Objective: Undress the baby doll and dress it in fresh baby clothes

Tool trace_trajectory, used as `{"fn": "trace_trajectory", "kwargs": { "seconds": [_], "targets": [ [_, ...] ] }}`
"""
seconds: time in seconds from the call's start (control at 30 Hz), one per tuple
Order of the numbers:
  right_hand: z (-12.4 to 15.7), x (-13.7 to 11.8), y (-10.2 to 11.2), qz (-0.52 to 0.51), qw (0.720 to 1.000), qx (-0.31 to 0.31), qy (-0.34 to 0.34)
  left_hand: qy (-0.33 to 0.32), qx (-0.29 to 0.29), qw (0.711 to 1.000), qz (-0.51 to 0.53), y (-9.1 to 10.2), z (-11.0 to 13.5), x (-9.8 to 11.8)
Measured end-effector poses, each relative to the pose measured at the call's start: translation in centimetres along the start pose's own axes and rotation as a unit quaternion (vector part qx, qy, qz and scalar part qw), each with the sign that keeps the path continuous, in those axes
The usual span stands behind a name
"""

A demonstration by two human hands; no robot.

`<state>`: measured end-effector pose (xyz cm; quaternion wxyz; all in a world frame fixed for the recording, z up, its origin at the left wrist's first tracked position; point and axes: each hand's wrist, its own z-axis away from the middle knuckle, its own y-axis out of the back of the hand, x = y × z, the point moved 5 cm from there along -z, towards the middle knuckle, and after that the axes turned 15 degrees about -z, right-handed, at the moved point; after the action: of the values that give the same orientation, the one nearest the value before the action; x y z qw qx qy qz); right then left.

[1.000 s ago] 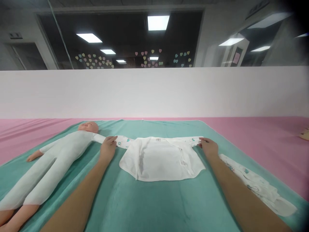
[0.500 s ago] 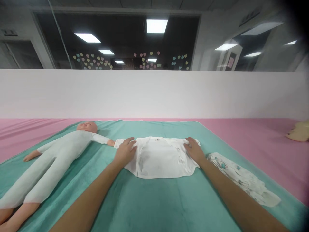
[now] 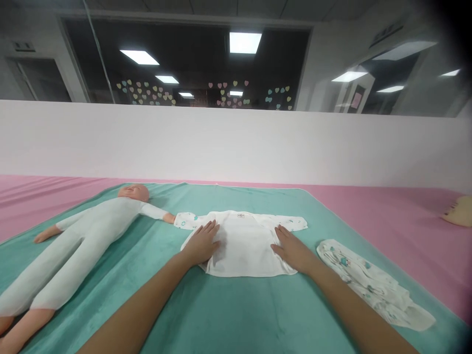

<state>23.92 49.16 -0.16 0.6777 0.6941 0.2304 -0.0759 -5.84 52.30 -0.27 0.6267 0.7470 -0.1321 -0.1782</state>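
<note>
A small white baby shirt (image 3: 243,250) lies spread on the green blanket (image 3: 236,314), its printed sleeves stretched out to both sides and a small label at the neckline. My left hand (image 3: 202,242) rests flat on the shirt's left side, fingers extended. On its right side lies my right hand (image 3: 292,248), also flat with the fingers apart. Neither hand grips the cloth. Beyond the left sleeve is a baby doll (image 3: 99,226) on its back in a pale suit, one hand touching or very close to the sleeve cuff.
A folded white printed garment (image 3: 372,282) lies right of my right forearm. Pink sheeting (image 3: 387,216) borders the blanket, and a white wall (image 3: 236,147) rises behind. At the far right edge is a beige object (image 3: 459,211), partly cut off.
Both hands have slid inward and slightly down from the sleeve areas onto the shirt's body. The printed sleeves now show uncovered. The view has tilted slightly.
</note>
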Motion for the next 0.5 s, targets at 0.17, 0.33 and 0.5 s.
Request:
{"fn": "trace_trajectory", "kwargs": {
  "seconds": [0.17,0.33,0.5],
  "targets": [
    [-0.3,-0.8,0.1,0.067,0.996,0.016,0.054,0.056,0.006,0.998,0.015,1.1,0.1,-0.6],
    [0.1,-1.7,0.0,0.032,0.997,0.017,0.073,0.056,0.04,0.998,0.017,1.4,0.3,-0.6],
    [0.7,-2.3,-0.8,-0.063,0.994,-0.024,0.081,0.019,0.065,0.998,-0.001,1.1,0.3,-0.3]
  ]
}}
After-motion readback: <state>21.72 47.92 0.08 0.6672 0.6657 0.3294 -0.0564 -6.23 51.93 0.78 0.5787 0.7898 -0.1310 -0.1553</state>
